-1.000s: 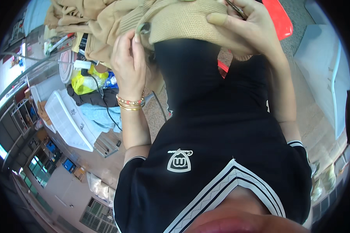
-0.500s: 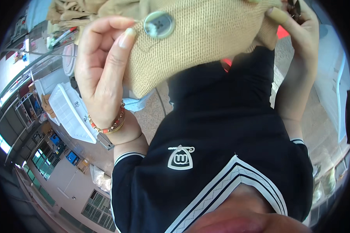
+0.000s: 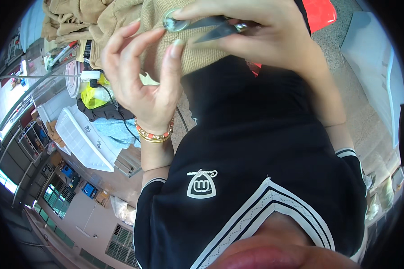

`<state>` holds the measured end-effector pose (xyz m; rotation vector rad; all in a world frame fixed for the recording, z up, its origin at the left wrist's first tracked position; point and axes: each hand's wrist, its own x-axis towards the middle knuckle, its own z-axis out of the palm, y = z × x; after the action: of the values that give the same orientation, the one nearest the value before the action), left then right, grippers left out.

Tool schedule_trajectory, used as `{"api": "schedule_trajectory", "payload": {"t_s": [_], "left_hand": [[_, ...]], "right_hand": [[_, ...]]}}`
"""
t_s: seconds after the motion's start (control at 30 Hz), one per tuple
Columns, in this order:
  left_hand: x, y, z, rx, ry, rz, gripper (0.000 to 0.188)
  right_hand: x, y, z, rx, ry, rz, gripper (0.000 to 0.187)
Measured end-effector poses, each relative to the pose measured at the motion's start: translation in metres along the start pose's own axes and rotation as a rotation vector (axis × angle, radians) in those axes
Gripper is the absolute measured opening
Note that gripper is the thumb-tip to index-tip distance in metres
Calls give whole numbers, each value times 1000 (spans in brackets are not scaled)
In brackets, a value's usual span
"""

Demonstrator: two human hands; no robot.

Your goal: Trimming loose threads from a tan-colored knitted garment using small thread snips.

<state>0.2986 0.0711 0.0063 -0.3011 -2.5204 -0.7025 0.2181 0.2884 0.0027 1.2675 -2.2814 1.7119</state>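
Observation:
Tan knitted fabric [image 3: 193, 58] spreads under both hands at the top of the view, with a large greenish-grey round button [image 3: 174, 22] on it. My right hand [image 3: 269, 31] grips a pair of small scissors [image 3: 217, 32]; their dark blades are spread and point left toward the button. A fingertip of this hand reaches the button's upper edge. My left hand [image 3: 143, 76] has its fingers apart, the index fingertip at the button's lower left edge and the thumb just below. Whether a thread lies between those fingertips is too small to tell. My right fingers partly hide the scissors' handles.
More tan knitwear [image 3: 72, 20] is heaped at the upper left. A white plug [image 3: 90, 76] with a dark cord hangs near my left hand. Beyond lie a yellow bag [image 3: 94, 96] and a white plastic bin [image 3: 83, 139]. A red seat [image 3: 321, 15] shows at upper right.
My right hand has moved left from the fabric's far side to the button, bringing the scissors over it. My left finger and thumb have loosened from the fabric edge. The fabric has shifted up and left.

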Motion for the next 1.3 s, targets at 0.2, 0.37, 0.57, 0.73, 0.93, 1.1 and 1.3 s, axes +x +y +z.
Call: {"api": "schedule_trajectory", "payload": {"t_s": [0.2,0.37,0.57,0.73,0.93,1.1,1.3], "left_hand": [[-5,1,5,-158,-19,-42,31],[-1,3,6,-197,-41,-84,31],[2,6,15,-326,-4,-161,32],[7,2,15,-349,-10,-147,33],[11,3,24,-427,45,-203,32],[19,4,21,-415,11,-229,26],[24,-2,25,-376,77,-169,12]], "right_hand": [[10,37,23,-78,182,-318,33],[10,31,24,32,188,-249,30],[10,22,9,161,-1,28,37],[16,48,29,61,190,-408,37],[16,55,37,98,246,-404,29],[17,54,38,175,265,-392,23],[17,54,39,217,262,-354,21]]}}
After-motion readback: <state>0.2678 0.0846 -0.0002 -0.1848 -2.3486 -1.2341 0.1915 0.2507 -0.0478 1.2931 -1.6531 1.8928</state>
